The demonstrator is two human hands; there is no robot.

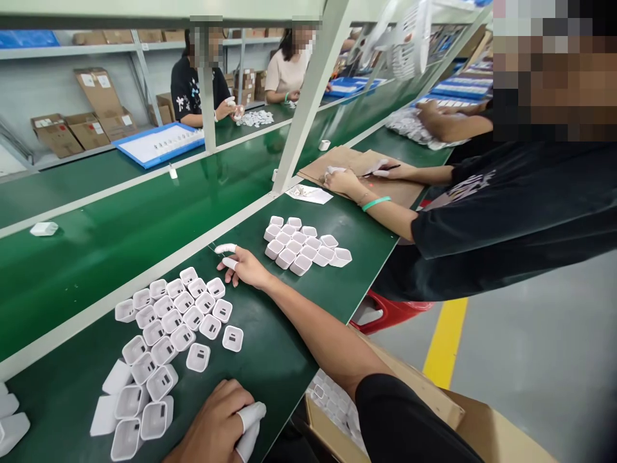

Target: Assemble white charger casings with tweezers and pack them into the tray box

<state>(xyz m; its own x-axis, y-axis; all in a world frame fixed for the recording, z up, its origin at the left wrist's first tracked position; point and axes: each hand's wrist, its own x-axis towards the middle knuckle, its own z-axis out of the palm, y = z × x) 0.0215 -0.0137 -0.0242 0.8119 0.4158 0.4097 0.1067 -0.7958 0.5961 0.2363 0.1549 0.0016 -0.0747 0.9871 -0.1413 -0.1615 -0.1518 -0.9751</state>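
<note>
Many white square charger housings (173, 321) lie packed together on the green table (270, 360), close to me on the left. A second, smaller cluster of housings (303, 247) sits further right. My right hand (243, 265) rests flat on the table between the two clusters, fingers apart, with white finger cots on two fingertips, and holds nothing. My left hand (219, 424) lies at the table's near edge, just right of the near cluster. Its fingers are curled, two of them wear white cots, and nothing shows in it.
A co-worker in a black shirt with a green wristband (376, 203) has both hands on a cardboard sheet (357, 167). An open cardboard box (434, 405) of white parts sits below my right arm. Beyond are a green belt (120, 225), a slanted frame post (308, 96), a blue tray (159, 145) and a red stool (390, 312).
</note>
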